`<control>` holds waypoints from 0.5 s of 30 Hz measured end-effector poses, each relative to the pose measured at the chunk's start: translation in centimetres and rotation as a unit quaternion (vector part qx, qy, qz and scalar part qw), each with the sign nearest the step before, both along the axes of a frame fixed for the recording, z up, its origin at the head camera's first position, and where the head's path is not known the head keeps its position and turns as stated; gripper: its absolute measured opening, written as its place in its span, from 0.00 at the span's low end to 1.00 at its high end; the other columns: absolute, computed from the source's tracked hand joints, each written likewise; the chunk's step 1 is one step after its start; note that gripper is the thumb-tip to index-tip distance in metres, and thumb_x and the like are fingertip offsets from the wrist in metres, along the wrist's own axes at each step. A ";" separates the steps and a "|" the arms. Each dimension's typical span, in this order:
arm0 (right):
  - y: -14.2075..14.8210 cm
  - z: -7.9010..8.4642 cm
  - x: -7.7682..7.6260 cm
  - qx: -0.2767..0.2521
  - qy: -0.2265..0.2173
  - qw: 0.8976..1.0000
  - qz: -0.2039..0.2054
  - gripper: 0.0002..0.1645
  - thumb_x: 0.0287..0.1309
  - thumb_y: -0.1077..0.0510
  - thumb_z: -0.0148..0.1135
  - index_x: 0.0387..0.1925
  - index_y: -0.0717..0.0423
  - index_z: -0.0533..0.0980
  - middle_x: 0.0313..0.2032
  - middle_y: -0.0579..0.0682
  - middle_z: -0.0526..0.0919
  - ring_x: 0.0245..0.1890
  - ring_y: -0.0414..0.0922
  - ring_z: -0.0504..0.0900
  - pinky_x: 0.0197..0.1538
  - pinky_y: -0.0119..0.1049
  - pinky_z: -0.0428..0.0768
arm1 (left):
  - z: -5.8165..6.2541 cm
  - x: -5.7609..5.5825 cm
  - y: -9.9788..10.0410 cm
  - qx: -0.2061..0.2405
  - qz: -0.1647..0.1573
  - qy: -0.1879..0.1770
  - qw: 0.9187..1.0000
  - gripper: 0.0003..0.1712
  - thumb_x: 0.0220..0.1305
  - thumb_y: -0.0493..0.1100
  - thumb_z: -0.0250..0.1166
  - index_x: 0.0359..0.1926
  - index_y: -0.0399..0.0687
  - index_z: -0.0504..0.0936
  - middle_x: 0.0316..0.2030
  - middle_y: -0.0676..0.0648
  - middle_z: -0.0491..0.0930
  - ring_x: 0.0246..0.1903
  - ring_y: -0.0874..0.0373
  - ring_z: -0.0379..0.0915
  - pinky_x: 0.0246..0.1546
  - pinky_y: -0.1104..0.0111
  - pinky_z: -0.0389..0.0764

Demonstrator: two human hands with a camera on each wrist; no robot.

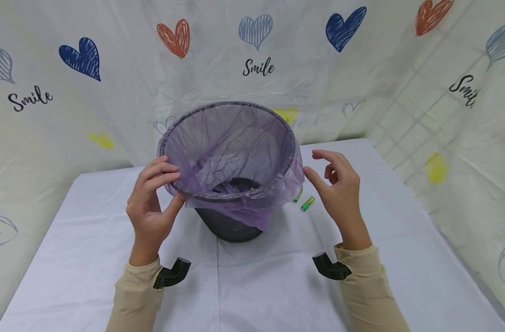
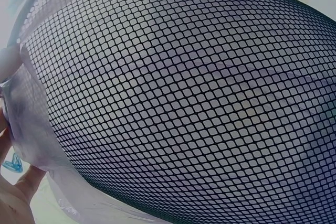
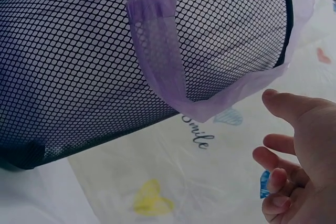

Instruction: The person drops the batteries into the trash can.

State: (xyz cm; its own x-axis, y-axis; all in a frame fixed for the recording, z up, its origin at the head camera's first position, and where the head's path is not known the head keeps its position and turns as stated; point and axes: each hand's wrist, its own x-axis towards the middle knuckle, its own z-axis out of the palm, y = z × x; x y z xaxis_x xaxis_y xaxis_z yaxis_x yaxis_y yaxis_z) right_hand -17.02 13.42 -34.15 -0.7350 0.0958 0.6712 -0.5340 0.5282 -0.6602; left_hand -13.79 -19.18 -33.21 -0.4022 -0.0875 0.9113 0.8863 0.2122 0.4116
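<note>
A black mesh trash bin (image 1: 231, 228) stands on the table in the middle of the head view. A thin purple trash bag (image 1: 252, 210) lines it, its top folded over the rim and hanging down outside. My left hand (image 1: 151, 203) grips the lined rim at the left, with the fingers over the edge and the thumb outside. Beside the bag's right edge is my right hand (image 1: 337, 191), thumb and forefinger spread and nothing between them. The right wrist view shows this hand's thumb (image 3: 286, 103) apart from the bag.
Two green batteries, one plainly seen battery (image 1: 308, 203) and one partly hidden battery (image 1: 298, 195), lie right of the bin. A white cloth covers the table (image 1: 91, 249). Behind it hangs a curtain (image 1: 211, 78) printed with hearts.
</note>
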 end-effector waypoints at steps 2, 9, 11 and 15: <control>-0.2 0.3 0.1 0.003 -0.002 1.000 0.000 0.21 0.45 0.63 0.68 0.45 0.59 0.78 0.40 0.55 0.81 0.24 0.37 0.62 0.25 0.31 0.60 | 0.0 0.0 0.0 0.001 0.000 0.000 1.000 0.17 0.49 0.37 0.68 0.34 0.24 0.78 0.40 0.35 0.78 0.53 0.38 0.68 0.62 0.53 0.67; 0.4 -1.5 -1.4 0.015 -0.020 1.000 -0.004 0.22 0.46 0.62 0.68 0.47 0.58 0.77 0.41 0.54 0.81 0.24 0.41 0.63 0.25 0.32 0.60 | 0.8 0.3 0.4 0.005 -0.003 0.009 1.000 0.17 0.49 0.37 0.68 0.34 0.24 0.78 0.39 0.34 0.78 0.52 0.38 0.69 0.61 0.53 0.68; 0.8 -2.5 -2.1 0.021 -0.030 0.999 -0.005 0.23 0.46 0.59 0.68 0.48 0.56 0.77 0.42 0.51 0.81 0.24 0.42 0.64 0.25 0.31 0.61 | 0.9 0.3 0.5 0.009 -0.003 0.012 1.000 0.17 0.49 0.37 0.68 0.34 0.23 0.78 0.39 0.34 0.78 0.52 0.37 0.69 0.61 0.53 0.68; 1.4 -3.6 -2.9 0.029 -0.040 0.999 -0.006 0.23 0.47 0.56 0.68 0.48 0.54 0.77 0.42 0.49 0.81 0.24 0.42 0.64 0.26 0.29 0.62 | 1.0 0.4 0.5 0.011 -0.004 0.012 1.000 0.17 0.49 0.37 0.68 0.33 0.24 0.78 0.39 0.34 0.78 0.52 0.37 0.69 0.61 0.52 0.68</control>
State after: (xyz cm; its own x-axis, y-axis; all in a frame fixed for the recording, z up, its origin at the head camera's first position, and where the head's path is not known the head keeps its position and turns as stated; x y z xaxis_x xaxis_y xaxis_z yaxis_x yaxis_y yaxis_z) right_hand -19.88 14.80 -37.78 -0.7859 0.0687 0.6145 -0.4733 0.5727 -0.6693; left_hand -13.40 -18.65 -32.26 -0.3811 -0.1044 0.9186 0.8975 0.1970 0.3947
